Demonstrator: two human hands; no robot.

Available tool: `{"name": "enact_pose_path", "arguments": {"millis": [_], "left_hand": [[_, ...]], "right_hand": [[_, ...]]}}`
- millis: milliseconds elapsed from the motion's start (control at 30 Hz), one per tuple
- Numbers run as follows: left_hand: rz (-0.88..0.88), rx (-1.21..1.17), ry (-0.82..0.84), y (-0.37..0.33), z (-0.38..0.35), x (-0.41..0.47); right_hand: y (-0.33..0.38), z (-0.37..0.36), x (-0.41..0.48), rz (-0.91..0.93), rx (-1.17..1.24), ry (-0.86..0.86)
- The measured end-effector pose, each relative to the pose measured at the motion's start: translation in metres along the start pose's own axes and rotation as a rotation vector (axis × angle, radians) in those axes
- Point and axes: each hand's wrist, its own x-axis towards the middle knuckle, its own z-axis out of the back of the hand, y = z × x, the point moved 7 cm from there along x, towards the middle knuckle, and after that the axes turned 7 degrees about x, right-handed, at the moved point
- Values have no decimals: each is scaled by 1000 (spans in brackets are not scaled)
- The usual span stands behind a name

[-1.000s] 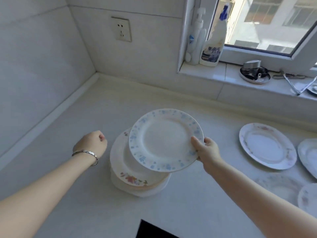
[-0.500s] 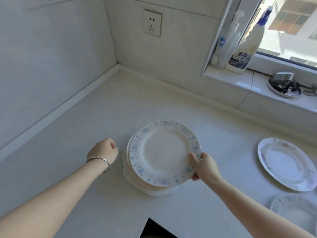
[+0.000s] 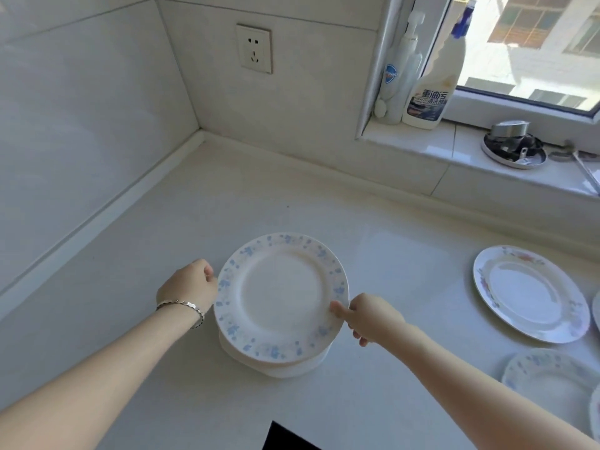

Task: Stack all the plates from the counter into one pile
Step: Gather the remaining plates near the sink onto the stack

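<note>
Head view: right hand (image 3: pixel 368 316) pinches the blue-flowered plate (image 3: pixel 282 297); curled left hand (image 3: pixel 188 287) touches its opposite rim.

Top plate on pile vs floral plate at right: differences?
The top plate has a blue-speckled rim; the floral plate, red and blue flowers. The top plate sits on the pile, right hand pinching it; the floral plate lies on the counter, untouched. Both round, white.
</note>
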Motion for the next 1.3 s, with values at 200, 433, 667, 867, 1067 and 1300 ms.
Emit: {"name": "enact_pose_path", "arguments": {"millis": [200, 433, 667, 867, 1067, 1300], "left_hand": [[-226, -16, -53, -89, 11, -2], [-473, 39, 65, -211, -19, -36], [-522, 99, 73, -260, -35, -56], [-477, 108, 93, -258, -40, -50], [-428, 72, 76, -247, -39, -47], [-402, 6, 42, -226, -31, -41]], "right_hand": [[-80, 40, -2, -124, 462, -106], [-222, 76, -9, -541, 1542, -278], [-267, 85, 21, -516, 2143, -412], [-278, 87, 46, -458, 2386, -478], [-286, 86, 55, -451, 2447, -589], [-281, 90, 32, -448, 2170, -584]]}}
